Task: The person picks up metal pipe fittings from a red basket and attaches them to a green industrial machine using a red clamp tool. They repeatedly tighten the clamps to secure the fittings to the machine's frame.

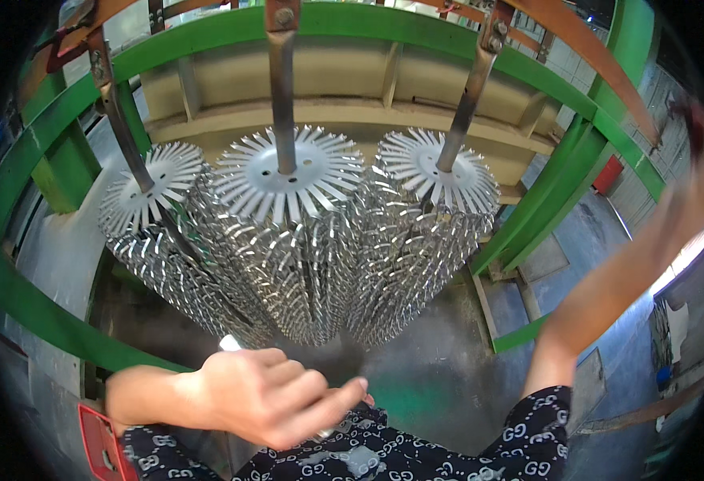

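Observation:
My left hand (pixel 276 397) is held low in front of my patterned dark shirt, its fingers curled. A pale, shiny tip (pixel 229 343) sticks out behind the wrist; the rest is hidden by the hand, so I cannot make out what it is. My right arm reaches up and out, and my right hand (pixel 701 152) is smeared by motion at the far right edge. Ahead hang three tall columns of shiny metal strips: a left column (pixel 184 264), a middle column (pixel 304 272) and a right column (pixel 416 248). Each has a slotted metal disc on top.
Metal rods (pixel 282 104) run up from the discs to orange bars overhead. A green frame (pixel 416 36) curves around the columns, with a thick green post (pixel 540 192) on the right. Behind is a beige panel (pixel 328 76). A red plastic thing (pixel 99 441) sits at lower left.

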`<state>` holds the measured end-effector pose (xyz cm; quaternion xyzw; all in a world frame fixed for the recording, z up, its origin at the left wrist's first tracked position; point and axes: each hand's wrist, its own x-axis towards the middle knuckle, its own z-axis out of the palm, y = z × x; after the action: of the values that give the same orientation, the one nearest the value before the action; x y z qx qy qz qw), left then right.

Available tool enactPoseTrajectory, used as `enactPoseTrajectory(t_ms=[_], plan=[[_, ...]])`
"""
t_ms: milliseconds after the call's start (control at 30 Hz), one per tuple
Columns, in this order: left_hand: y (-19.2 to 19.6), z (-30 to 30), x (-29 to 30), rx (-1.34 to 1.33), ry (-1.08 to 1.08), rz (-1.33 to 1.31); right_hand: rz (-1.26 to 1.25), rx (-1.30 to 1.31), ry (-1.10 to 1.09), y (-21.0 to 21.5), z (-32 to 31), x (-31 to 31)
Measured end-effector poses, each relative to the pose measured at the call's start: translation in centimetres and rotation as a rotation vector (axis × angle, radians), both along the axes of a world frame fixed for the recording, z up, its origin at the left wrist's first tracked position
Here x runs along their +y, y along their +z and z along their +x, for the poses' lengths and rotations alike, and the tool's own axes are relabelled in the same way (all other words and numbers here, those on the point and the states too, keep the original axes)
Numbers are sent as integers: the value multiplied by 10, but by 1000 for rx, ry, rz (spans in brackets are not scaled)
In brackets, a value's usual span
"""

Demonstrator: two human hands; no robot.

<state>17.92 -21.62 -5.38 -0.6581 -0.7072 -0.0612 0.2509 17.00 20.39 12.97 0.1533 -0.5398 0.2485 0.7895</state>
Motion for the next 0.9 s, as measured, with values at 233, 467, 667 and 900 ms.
enactPoseTrajectory(t_ms=[233, 467, 667, 900], plan=[[-159, 14, 71, -1146, 417, 630, -571, -966, -103, -428, 75, 125], [-334, 75, 128, -1624, 944, 56, -1097, -1630, 791, -635, 134, 12], [-338, 107, 146, -1709, 944, 518, -1094, -1776, 1373, -546, 106, -71], [-336, 136, 112, -1666, 897, 993, -882, -1844, 1529, -556, 114, -100]])
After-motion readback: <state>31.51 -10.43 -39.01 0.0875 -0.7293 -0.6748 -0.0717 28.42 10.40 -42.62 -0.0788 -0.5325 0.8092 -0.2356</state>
